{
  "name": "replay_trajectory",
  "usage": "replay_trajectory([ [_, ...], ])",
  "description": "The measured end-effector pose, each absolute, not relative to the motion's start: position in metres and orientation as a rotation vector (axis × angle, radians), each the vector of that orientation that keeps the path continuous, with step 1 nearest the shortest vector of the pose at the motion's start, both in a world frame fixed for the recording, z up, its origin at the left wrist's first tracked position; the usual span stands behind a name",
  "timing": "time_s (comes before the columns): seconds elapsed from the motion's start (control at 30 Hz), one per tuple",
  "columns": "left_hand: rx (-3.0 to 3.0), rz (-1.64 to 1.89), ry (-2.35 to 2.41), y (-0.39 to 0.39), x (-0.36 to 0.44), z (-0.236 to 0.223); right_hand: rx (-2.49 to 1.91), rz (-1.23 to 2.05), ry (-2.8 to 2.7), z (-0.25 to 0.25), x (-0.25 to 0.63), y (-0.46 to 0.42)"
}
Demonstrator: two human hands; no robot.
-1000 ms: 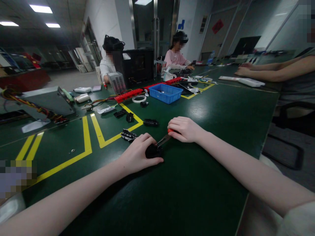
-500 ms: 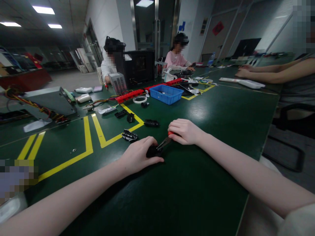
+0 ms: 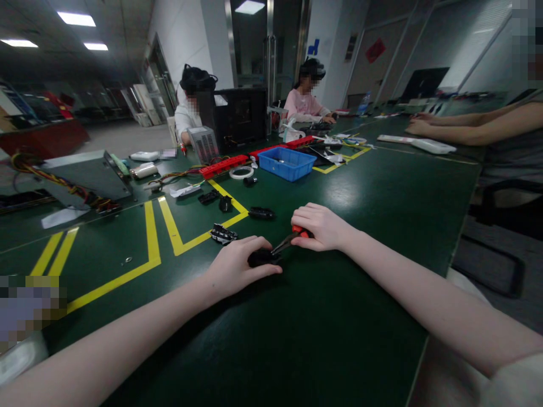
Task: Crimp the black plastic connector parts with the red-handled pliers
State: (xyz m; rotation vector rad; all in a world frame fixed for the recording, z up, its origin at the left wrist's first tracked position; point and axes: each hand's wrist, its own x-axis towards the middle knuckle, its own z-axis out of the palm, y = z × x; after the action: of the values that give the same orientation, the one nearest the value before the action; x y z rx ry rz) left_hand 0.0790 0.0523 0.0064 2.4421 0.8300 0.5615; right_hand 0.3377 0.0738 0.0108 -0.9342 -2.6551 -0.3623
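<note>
The left hand [image 3: 237,264] is curled round a black part [image 3: 262,258] low over the desk [image 3: 335,322], fingers along the far side and thumb along the near side, so the part is pinched between them. From that hand the part lies to the right, its free end poking out past the fingers toward the pliers [image 3: 288,241]. What shows of it runs roughly left to right (its left end is hidden in the palm, so its full length cannot be told).

The right hand [image 3: 316,227] is closed round the red handles, farther off and to the right. The pliers slant from there down and leftward, nose first, and their tips meet or overlap the part's upper right end; whether they bite on it is too small to tell. So the two lines cross at an angle rather than run straight on, and the left hand is much nearer the part, with the right hand a tool's reach away.

Just beyond the left hand lies a black and silver piece [image 3: 223,234]; a dark piece [image 3: 261,212] lies farther off, toward the blue tray [image 3: 278,170].
</note>
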Motion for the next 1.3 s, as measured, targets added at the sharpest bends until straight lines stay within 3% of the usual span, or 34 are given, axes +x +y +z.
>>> replay_trajectory([
  [0.6,2.441,0.515,0.759,0.053,0.085,0.008,-1.003,-0.564,-2.572,0.006,0.338,0.080],
  [1.3,2.534,0.499,0.569,0.082,0.116,0.008,-1.030,-0.389,-2.463,0.003,0.357,0.086],
])
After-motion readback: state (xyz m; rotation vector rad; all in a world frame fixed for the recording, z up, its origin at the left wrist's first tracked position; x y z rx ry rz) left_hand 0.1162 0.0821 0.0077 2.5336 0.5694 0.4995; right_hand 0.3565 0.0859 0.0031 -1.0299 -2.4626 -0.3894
